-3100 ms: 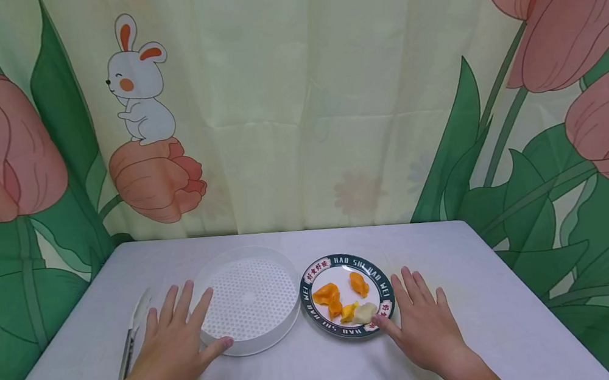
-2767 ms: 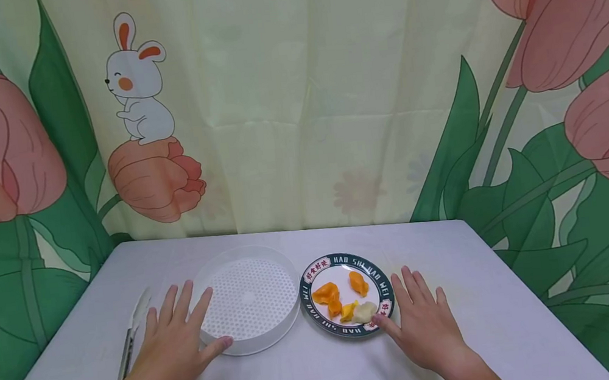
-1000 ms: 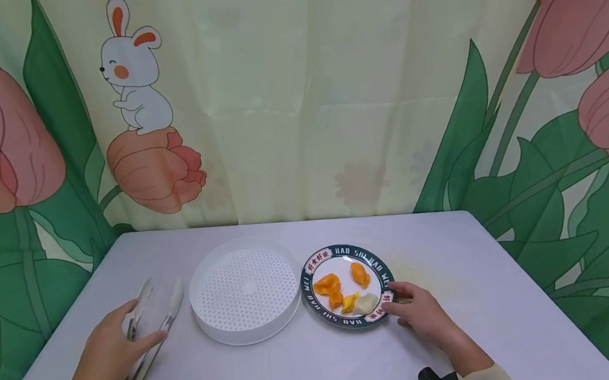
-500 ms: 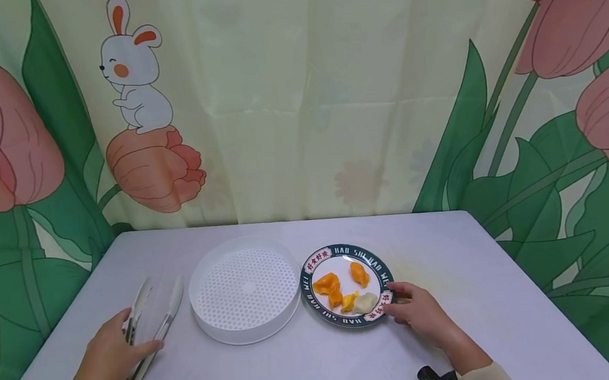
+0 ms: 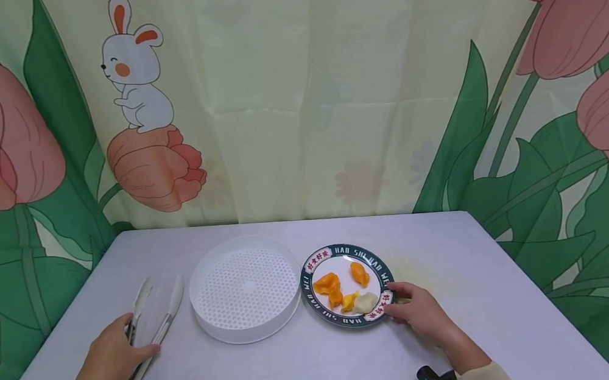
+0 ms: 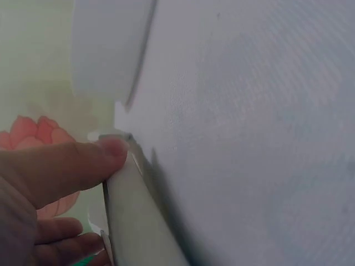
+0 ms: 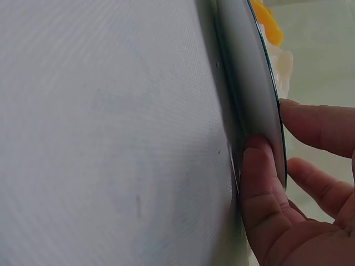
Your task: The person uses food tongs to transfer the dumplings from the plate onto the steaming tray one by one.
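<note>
My left hand (image 5: 112,356) holds a pair of white-and-metal tongs (image 5: 174,300), its thumb on one arm and its fingers at the other. The tong arms stand apart, tips pointing away from me. In the left wrist view the thumb presses the near arm of the tongs (image 6: 136,216). My right hand (image 5: 421,316) pinches the right rim of a dark-edged plate (image 5: 349,249), which the right wrist view shows between thumb and fingers (image 7: 260,172). Orange dumpling-like pieces (image 5: 327,284), a yellow one (image 5: 348,302) and a whitish one (image 5: 367,303) lie on the plate.
A round white perforated tray (image 5: 245,287) stands between the tongs and the plate, close to the plate's left rim. All of it rests on a white-covered table (image 5: 278,376). A curtain (image 5: 295,93) printed with tulips and a rabbit hangs behind.
Both hands lay spread on the table before. My left hand has moved left and taken hold of the tongs, while my right hand has gripped the plate's rim. Lately, the left thumb shifts slightly inward.
</note>
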The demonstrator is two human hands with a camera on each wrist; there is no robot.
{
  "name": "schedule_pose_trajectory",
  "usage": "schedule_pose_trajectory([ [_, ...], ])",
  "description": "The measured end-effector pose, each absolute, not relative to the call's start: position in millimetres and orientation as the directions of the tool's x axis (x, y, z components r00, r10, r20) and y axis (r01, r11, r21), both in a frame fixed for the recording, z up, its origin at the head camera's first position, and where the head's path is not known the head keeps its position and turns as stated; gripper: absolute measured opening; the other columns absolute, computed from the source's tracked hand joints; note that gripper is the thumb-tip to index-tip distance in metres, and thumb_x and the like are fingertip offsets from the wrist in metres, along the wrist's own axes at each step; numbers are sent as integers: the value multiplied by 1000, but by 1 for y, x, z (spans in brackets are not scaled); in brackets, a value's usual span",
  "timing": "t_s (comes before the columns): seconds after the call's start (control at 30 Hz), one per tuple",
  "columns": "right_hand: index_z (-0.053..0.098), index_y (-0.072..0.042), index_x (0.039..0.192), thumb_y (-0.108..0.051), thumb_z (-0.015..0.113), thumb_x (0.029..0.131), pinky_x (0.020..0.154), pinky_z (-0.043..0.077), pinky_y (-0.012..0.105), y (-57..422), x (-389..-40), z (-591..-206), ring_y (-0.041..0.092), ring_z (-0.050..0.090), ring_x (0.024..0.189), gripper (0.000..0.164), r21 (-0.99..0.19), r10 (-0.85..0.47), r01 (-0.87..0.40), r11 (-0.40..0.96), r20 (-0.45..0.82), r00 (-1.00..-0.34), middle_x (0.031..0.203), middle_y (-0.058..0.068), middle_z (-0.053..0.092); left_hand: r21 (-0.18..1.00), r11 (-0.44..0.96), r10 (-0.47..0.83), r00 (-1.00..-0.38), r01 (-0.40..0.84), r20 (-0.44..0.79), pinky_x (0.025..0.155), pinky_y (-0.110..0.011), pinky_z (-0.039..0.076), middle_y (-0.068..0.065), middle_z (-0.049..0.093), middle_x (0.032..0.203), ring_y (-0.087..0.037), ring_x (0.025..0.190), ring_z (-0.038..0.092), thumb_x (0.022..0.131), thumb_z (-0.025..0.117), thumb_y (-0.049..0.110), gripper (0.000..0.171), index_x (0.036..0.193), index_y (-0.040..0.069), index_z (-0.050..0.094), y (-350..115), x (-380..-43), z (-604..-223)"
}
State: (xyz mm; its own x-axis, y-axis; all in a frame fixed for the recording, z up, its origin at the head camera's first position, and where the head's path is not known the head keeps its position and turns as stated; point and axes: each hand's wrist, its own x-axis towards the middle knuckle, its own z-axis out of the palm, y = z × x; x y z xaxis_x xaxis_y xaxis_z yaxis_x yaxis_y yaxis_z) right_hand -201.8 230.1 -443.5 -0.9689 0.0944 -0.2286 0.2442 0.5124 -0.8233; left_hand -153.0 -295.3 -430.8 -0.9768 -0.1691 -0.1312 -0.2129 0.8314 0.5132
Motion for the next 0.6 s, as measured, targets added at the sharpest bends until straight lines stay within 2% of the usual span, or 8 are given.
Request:
schedule_pose_trajectory([
  [0.17,51,2,141,-11,77,88,77,55,30,230,-202,-444,23,60,88,60,-818,105,252,517,-232,-967,133,26,52,509,828,-184,-971,-236,-150,81,-66,48,-50,34,132,-63,114,43,80,81,23,94,139,-23,25,-296,-153,-430],
  [0.43,51,1,141,-10,76,88,77,55,30,231,-202,-445,22,60,86,60,-820,105,253,513,-232,-967,132,25,52,529,802,-222,-961,-276,-165,82,-65,48,-50,35,132,-60,112,46,78,83,43,108,138,-24,25,-299,-156,-436],
  [0.6,51,2,141,-11,77,88,76,55,31,232,-203,-447,22,60,85,61,-824,99,247,511,-229,-968,132,25,53,529,795,-247,-955,-296,-163,76,-63,51,-50,41,124,-58,103,52,77,83,48,107,132,-27,30,-298,-154,-437],
])
